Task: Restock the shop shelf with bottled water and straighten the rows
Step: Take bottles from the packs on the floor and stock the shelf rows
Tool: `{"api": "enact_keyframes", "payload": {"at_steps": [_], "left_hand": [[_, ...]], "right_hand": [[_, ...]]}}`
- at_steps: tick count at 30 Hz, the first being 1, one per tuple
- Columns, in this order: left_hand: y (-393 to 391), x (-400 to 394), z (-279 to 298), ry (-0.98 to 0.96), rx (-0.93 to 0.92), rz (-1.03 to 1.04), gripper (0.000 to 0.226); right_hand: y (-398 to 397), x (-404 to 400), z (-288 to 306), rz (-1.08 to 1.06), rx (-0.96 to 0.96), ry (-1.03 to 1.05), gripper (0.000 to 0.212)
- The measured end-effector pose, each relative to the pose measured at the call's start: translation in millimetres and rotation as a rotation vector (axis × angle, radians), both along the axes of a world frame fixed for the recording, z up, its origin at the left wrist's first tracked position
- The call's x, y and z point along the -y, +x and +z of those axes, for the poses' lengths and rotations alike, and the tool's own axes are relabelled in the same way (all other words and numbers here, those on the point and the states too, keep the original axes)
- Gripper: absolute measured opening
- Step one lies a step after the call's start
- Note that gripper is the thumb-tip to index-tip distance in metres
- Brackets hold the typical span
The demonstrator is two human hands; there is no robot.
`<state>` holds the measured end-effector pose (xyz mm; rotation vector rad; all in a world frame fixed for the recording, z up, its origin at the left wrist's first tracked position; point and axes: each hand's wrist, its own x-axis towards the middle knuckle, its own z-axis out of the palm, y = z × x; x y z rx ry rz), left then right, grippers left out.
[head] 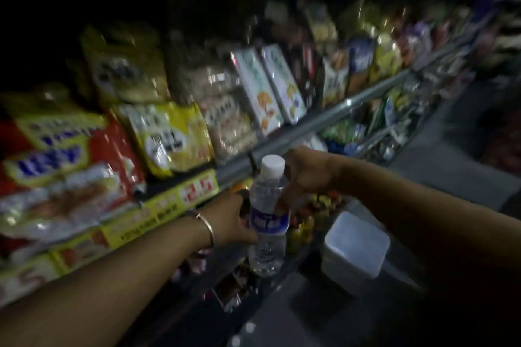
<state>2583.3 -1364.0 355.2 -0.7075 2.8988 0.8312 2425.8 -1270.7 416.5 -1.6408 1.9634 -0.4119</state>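
Note:
A clear water bottle (pixel 267 215) with a white cap and a blue label is held upright in the air in front of the shop shelf (pixel 310 125). My left hand (pixel 229 220), with a thin bangle on its wrist, grips the bottle around its label from the left. My right hand (pixel 303 175) curls round the bottle's upper part from the right, just below the cap. The frame is dark and blurred, so the fingers are not sharply visible.
Yellow and red snack packs (pixel 166 135) and upright cartons (pixel 270 87) fill the shelf at left and centre. A yellow price strip (pixel 169 203) runs along the shelf edge. A white lidded plastic box (pixel 356 245) sits below right, beside small colourful items on the lower shelf.

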Motion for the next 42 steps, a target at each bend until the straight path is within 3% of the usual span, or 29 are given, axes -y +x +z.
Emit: {"api": "enact_keyframes", "payload": {"at_steps": [3, 8, 17, 21, 25, 28, 30, 33, 37, 38, 40, 42], "left_hand": [[11.8, -6.0, 102.9, -0.017, -0.168, 0.016, 0.04], [26.3, -8.4, 240.7, -0.097, -0.373, 0.052, 0.049], [58.6, 12.4, 400.1, -0.26, -0.587, 0.207, 0.046], [69.7, 41.6, 422.6, -0.218, -0.663, 0.266, 0.03], [79.8, 84.3, 419.1, -0.153, -0.695, 0.369, 0.027], [83.6, 110.2, 407.9, -0.104, -0.696, 0.417, 0.027], [83.9, 123.1, 403.1, -0.09, -0.711, 0.47, 0.029], [83.0, 139.8, 399.3, -0.085, -0.714, 0.545, 0.045], [76.7, 151.6, 389.7, -0.112, -0.712, 0.606, 0.085], [75.3, 154.8, 387.1, -0.111, -0.718, 0.623, 0.083], [71.7, 156.4, 385.2, -0.117, -0.724, 0.643, 0.057], [68.9, 158.6, 384.3, -0.138, -0.737, 0.673, 0.039]], "right_hand": [[5.8, -8.4, 114.5, 0.001, -0.016, -0.134, 0.033], [18.2, -17.0, 265.0, 0.026, 0.026, -0.35, 0.029], [36.4, 23.8, 417.9, 0.158, 0.144, -0.681, 0.008], [45.3, 68.8, 446.3, 0.218, 0.175, -0.722, 0.003], [51.6, 120.7, 452.6, 0.255, 0.193, -0.743, 0.007], [57.5, 155.5, 448.9, 0.296, 0.18, -0.742, 0.024], [59.7, 173.6, 446.9, 0.321, 0.182, -0.741, 0.021], [57.4, 194.9, 445.0, 0.338, 0.209, -0.731, 0.016], [55.9, 214.4, 436.0, 0.37, 0.229, -0.676, 0.003], [54.6, 218.2, 433.6, 0.377, 0.251, -0.679, 0.005], [50.4, 225.5, 429.2, 0.368, 0.28, -0.682, 0.007], [47.4, 230.6, 425.7, 0.332, 0.312, -0.674, 0.026]]}}
